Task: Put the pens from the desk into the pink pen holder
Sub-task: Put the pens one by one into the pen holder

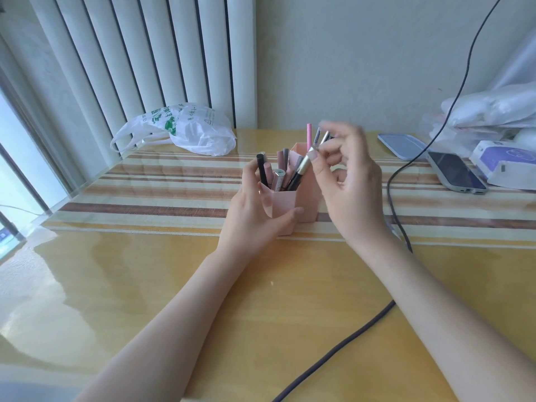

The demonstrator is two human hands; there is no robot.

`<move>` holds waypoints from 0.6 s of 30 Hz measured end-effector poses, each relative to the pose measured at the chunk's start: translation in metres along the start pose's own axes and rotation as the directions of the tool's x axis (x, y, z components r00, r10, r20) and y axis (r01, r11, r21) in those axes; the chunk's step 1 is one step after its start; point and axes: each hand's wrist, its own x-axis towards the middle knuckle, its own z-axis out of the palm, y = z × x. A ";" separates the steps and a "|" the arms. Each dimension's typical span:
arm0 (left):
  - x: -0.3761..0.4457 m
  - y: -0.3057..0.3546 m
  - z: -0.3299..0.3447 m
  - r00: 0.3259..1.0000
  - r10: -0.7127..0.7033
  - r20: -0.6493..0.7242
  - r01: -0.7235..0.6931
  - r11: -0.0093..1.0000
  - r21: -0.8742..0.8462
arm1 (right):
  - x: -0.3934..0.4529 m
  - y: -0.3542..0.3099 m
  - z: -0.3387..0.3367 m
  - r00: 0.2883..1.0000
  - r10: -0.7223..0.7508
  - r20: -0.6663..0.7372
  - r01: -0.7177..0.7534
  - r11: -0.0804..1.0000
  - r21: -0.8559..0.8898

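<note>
The pink pen holder (282, 206) stands in the middle of the desk, made of a lower front cup and a taller rear cup. Several pens (278, 172), black, pink and grey, stick up out of it. My left hand (255, 210) wraps around the front cup from the left, thumb across its front wall. My right hand (351, 181) hovers just right of the holder's top, blurred, fingers pinched on a black and gold pen (301, 168) whose lower end leans into the front cup. A pink pen (309, 137) and a thin grey one rise from the rear cup behind my fingers.
A dark cable (394, 198) runs down the desk right beside my right forearm. A phone (455, 172), a blue tray (401, 146) and a white-and-purple box (507, 165) lie at the right. A white plastic bag (188, 129) sits at the back left.
</note>
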 end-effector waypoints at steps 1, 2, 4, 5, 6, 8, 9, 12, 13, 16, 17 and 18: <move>0.000 0.000 0.000 1.000 0.002 0.001 -0.002 1.000 -0.001 | -0.001 0.003 0.001 0.999 -0.029 0.030 0.031 0.998 -0.062; 0.000 0.000 0.000 1.000 0.004 0.004 -0.004 1.000 -0.003 | -0.002 0.005 0.004 0.997 -0.047 0.062 0.053 0.994 -0.097; 0.000 0.000 0.000 1.000 0.006 0.011 -0.006 1.000 0.000 | -0.007 0.007 0.009 0.994 -0.034 0.108 0.045 0.994 -0.104; 0.000 0.001 0.000 1.000 0.007 0.013 -0.007 1.000 0.005 | -0.008 0.008 0.009 0.993 -0.031 0.115 0.042 0.995 -0.094; -0.001 0.001 0.000 1.000 0.006 0.012 -0.006 1.000 0.011 | -0.006 0.007 0.006 0.994 -0.032 0.104 0.042 0.995 -0.088; -0.001 0.000 0.000 1.000 0.000 0.002 0.000 1.000 0.021 | 0.001 0.008 -0.005 0.999 -0.013 0.033 0.016 0.994 -0.109; -0.001 -0.001 0.001 1.000 -0.004 -0.003 0.004 1.000 0.024 | 0.006 0.010 -0.012 0.999 0.033 -0.020 -0.036 0.991 -0.126; 0.000 0.000 0.000 1.000 -0.008 0.004 0.008 1.000 0.016 | 0.020 0.029 -0.038 0.957 0.280 -0.072 -0.289 0.919 -0.268; 0.000 0.000 0.000 1.000 -0.002 0.008 0.002 1.000 0.011 | 0.022 0.039 -0.047 0.925 0.378 -0.032 -0.367 0.868 -0.336; 0.000 -0.001 0.000 1.000 0.000 0.010 0.000 1.000 0.003 | 0.017 0.064 -0.065 0.789 0.610 0.080 -0.501 0.712 -0.491; 0.000 -0.001 0.000 1.000 -0.008 0.010 0.008 1.000 -0.004 | 0.014 0.069 -0.066 0.743 0.661 0.105 -0.518 0.666 -0.537; 0.000 0.000 0.000 1.000 -0.015 0.012 0.015 1.000 -0.008 | 0.011 0.072 -0.065 0.690 0.711 0.138 -0.525 0.622 -0.581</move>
